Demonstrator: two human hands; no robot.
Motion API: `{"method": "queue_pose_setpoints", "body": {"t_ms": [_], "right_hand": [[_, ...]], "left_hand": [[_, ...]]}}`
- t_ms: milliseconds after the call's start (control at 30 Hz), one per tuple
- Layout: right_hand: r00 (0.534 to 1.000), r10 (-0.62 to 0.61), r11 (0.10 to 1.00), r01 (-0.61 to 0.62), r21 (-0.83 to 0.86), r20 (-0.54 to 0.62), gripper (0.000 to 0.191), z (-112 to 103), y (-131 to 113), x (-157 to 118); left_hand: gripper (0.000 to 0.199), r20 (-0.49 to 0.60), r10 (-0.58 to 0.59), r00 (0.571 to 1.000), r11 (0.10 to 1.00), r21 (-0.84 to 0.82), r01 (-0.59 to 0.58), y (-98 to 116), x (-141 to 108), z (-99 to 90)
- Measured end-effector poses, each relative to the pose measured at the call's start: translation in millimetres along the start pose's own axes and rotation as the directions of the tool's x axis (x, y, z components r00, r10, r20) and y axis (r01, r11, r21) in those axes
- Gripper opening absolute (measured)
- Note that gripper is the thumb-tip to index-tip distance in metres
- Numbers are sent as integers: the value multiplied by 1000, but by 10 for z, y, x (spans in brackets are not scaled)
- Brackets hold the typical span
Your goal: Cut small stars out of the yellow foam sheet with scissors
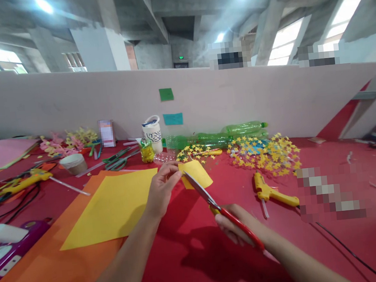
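Over red table (174, 273): right hand (245, 219) closed round red-handled scissors (213, 202). Left hand (161, 188) pinches left edge of small yellow paper piece (199, 173), scissors' tips at it. Likely light, bendy, easily creased; best held by an edge. Farther back: yellow stars (281, 150).

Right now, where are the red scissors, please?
In the head view, the red scissors are just right of centre, in the right hand, with their blades at the small yellow paper that the left hand holds.
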State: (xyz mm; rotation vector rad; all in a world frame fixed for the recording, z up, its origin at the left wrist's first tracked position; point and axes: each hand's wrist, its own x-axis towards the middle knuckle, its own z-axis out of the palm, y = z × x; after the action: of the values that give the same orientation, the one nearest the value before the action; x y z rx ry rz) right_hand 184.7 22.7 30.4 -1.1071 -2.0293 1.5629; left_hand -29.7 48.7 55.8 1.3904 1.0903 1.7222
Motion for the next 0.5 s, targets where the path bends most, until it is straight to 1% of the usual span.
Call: {"method": "queue_pose_setpoints", "body": {"t_ms": [233,500], "right_hand": [[1000,-12,999,12,30,16,46,3,55,18],[999,25,998,-27,59,29,46,4,78,31]], "left_hand": [[9,32,21,999,1000,-2,-21,5,-1,-2],[9,19,1,1000,1000,-20,0,-1,-1,-4]]}}
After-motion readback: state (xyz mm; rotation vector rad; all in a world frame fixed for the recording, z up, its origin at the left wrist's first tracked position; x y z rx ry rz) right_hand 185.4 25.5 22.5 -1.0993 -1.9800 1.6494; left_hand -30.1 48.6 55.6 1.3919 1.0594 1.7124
